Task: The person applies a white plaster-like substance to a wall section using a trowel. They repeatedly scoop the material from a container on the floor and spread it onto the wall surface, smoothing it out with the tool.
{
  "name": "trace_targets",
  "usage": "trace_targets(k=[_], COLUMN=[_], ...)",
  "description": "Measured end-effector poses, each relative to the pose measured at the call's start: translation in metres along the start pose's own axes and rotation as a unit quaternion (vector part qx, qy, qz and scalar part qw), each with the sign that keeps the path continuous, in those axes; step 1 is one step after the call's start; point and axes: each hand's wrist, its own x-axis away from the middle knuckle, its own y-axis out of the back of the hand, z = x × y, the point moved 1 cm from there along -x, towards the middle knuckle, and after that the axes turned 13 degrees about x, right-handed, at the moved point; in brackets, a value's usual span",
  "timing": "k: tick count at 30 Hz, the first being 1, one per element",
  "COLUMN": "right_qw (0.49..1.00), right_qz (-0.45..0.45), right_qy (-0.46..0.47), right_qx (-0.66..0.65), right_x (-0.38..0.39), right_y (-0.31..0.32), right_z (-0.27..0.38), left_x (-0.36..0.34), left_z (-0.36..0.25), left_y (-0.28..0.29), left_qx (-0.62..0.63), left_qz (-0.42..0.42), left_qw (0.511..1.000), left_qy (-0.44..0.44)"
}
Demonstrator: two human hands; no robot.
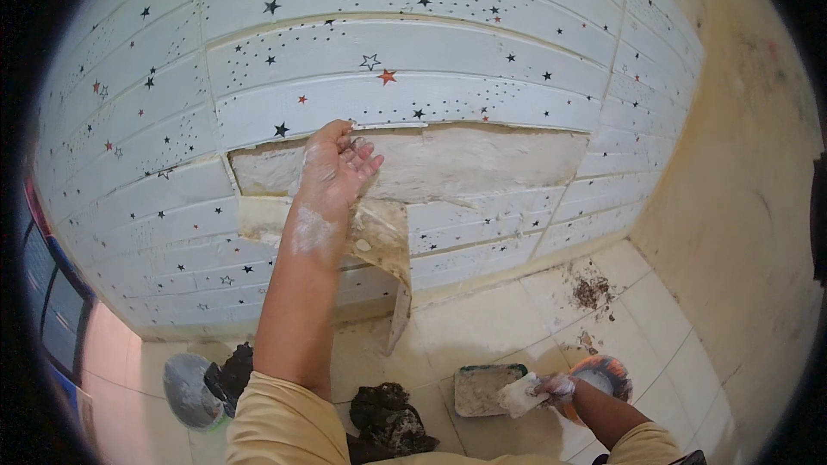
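Observation:
My left hand (pixel 338 164), dusted white, is raised to the wall with its palm toward me. The thumb meets the lower edge of a white star-patterned wall panel (pixel 482 90); the other fingers curl loosely apart. Behind the hand runs a bare strip of pale wall (pixel 482 159). Below it a torn flap of covering (pixel 392 237) hangs down, its beige back showing. Low on the right, my right hand (pixel 556 386) is closed round a whitish, plaster-smeared flat piece (pixel 519 396), its exact kind unclear. That hand is over a rectangular tray (pixel 474 403) and a round orange-rimmed container (pixel 616 370).
At the lower left stands a grey basin (pixel 191 392) beside a dark crumpled thing (pixel 231 375). Another dark, dirty heap (pixel 392 418) lies on the tiled floor (pixel 482 327). Brown debris (pixel 593 293) is scattered near the yellowish right-hand wall (pixel 741 172).

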Motion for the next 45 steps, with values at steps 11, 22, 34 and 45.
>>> trace_targets(k=[11, 22, 34, 45], right_qw=[1.000, 0.981, 0.787, 0.680], right_qz=[0.013, 0.037, 0.050, -0.315], right_qy=[-0.018, 0.145, 0.455, 0.554], right_qx=[0.004, -0.125, -0.414, -0.363], right_x=[-0.008, 0.031, 0.126, 0.121], right_y=[0.005, 0.005, -0.089, -0.103], right_z=[-0.002, 0.011, 0.330, 0.443], left_x=[0.002, 0.032, -0.001, -0.008], left_z=[0.005, -0.006, -0.061, -0.093], left_y=[-0.007, -0.044, -0.059, -0.053], left_qx=[-0.026, -0.336, -0.830, -0.742], left_qz=[-0.028, 0.193, 0.119, 0.272], left_qw=[0.999, 0.876, 0.167, 0.266], left_qy=[-0.007, -0.288, -0.518, -0.553])
